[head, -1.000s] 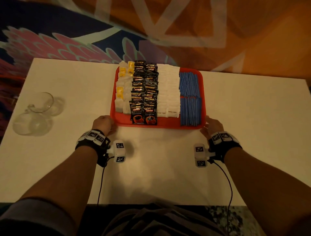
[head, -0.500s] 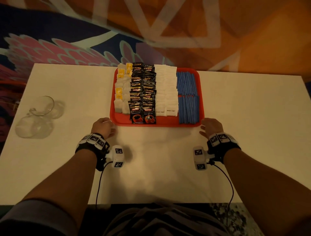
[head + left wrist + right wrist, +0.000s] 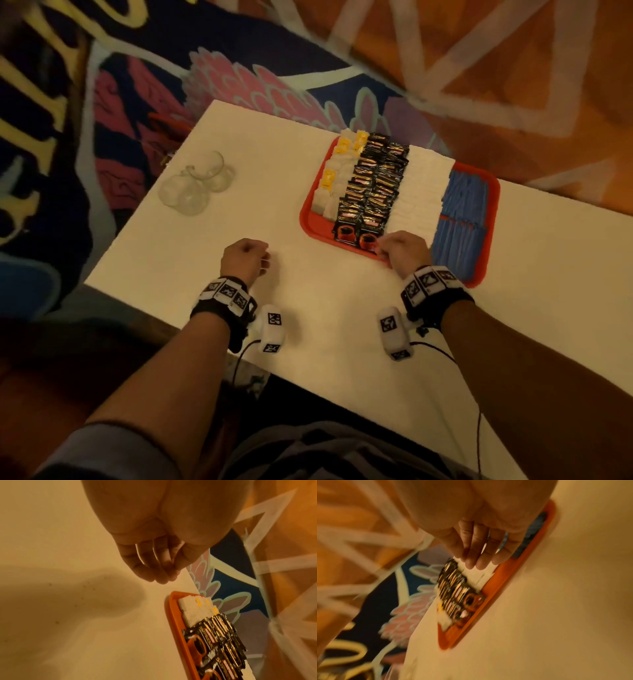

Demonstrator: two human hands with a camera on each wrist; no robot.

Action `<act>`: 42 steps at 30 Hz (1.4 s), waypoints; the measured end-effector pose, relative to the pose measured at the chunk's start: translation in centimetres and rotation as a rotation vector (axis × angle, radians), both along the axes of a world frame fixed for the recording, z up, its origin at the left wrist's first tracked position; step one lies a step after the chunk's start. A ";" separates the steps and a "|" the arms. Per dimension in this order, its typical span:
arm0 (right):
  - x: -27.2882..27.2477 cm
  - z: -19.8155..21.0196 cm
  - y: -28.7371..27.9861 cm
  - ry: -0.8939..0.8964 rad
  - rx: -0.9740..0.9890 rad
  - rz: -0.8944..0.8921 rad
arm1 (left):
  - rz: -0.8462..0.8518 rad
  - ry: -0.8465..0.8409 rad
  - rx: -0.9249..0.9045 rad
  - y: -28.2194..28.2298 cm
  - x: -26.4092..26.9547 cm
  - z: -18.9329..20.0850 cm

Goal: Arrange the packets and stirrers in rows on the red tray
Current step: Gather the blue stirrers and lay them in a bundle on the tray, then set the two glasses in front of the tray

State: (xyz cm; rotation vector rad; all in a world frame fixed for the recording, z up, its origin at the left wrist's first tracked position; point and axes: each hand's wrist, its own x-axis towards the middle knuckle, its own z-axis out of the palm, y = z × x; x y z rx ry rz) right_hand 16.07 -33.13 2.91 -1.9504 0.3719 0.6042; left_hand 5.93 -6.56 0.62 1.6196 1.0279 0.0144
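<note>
Fingers of the right hand (image 3: pixel 406 251) lay nearly straight and relaxed in the right wrist view, hovering over the near edge of the tray and holding nothing; whether the tips touched the white packets beneath, I could not tell. Fingers of the left hand (image 3: pixel 244 259) hung loosely curled and empty at centre-left of the head frame, over bare worktop.

Largest first: the white worktop (image 3: pixel 281 192) ran diagonally across the frame. On it, right of centre, sat the red tray (image 3: pixel 310 226), already filled with rows. The blue stirrers (image 3: pixel 462 212) lined its right side in two banks, the white packets (image 3: pixel 421 185) ran beside them, then two rows of black packets (image 3: pixel 371 192) with a red cup printed on the nearest ones, and at the left the pale packets with yellow tags (image 3: pixel 330 181). Two clear glasses (image 3: pixel 195 183) stood apart at the left of the worktop.

By the look of it, the arranging was done or nearly so. The packets would be light, thin and slippery, overlapped like shingles, so a stray brush could slide a whole row. Any straightening probably called for a pinch at a packet's free near edge, or a flat nudge along a row's side. The stirrers, slim and stiff, would roll if disturbed and are best gathered as a bundle near their middle.
</note>
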 end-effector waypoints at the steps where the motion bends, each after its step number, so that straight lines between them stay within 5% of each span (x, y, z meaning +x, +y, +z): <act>1: 0.0 0.3 1.8 -0.002 0.001 0.037 | 0.031 -0.004 -0.001 0.9 -0.7 0.2; 15: 6.5 -1.0 25.6 -0.044 -0.018 0.476 | 0.305 0.037 0.005 18.9 -1.4 -1.4; 22: 11.4 -4.1 33.8 0.044 -0.089 0.541 | -0.024 0.087 0.001 25.8 3.0 -2.8; 27: 12.6 -5.5 36.8 0.059 0.005 0.643 | -0.324 0.116 0.159 27.2 4.6 -3.3; 38: 9.2 -6.3 35.7 -0.032 -0.003 0.470 | 0.098 0.100 0.100 24.5 3.2 -5.7; 42: 10.7 -6.5 35.7 -0.024 0.006 0.539 | 0.069 0.113 0.122 26.4 2.8 -5.7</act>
